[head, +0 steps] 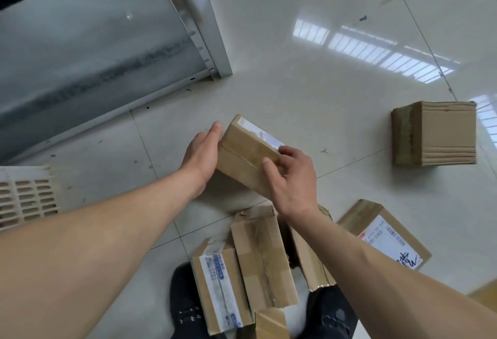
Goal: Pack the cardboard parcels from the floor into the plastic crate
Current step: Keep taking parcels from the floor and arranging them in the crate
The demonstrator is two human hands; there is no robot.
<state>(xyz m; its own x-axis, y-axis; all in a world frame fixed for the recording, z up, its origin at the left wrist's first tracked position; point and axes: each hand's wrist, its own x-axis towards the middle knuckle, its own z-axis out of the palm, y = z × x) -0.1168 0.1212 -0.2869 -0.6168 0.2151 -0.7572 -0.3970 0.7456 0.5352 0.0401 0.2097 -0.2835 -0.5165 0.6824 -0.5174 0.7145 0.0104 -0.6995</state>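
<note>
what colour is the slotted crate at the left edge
The crate is cream or off-white plastic with a grid of slots, seen only partly in the head view.

Seven cardboard parcels show in all: one held parcel point(248, 159) up between two hands, the left hand point(201, 155) and the right hand point(291, 180), one cube-shaped parcel point(434, 134) apart on the floor, one labelled parcel point(387, 236) at the right, and four more in the near pile point(258, 258). One white plastic crate point(27, 196) shows at the left edge. One grey metal shelf unit point(94, 42) stands beyond it, and two dark shoes point(185, 306) show at the bottom.
</note>
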